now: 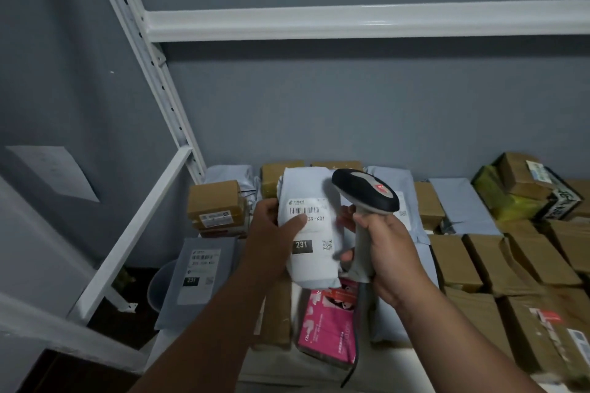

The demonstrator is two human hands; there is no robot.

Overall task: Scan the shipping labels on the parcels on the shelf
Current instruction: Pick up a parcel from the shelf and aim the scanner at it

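I see the white shelf (367, 24) packed with parcels beneath both hands. My left hand (274, 233) grips the grey mailer (311, 252), thumb across its shipping label (308, 217). My right hand (388, 252) wraps the barcode scanner (367, 201) handle just right of the label; its index fingertip seems near the trigger.

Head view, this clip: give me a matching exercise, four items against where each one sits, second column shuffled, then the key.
Items
1. white parcel
2. barcode scanner
3. pink package
4. grey mailer

Places
A. lying on the shelf below the hands
B. gripped by the handle in the right hand
C. at the shelf's left edge, label facing up
D. held up in the left hand, thumb on its barcode

Pairs: 1-D, 2-B, 3-A, 4-C
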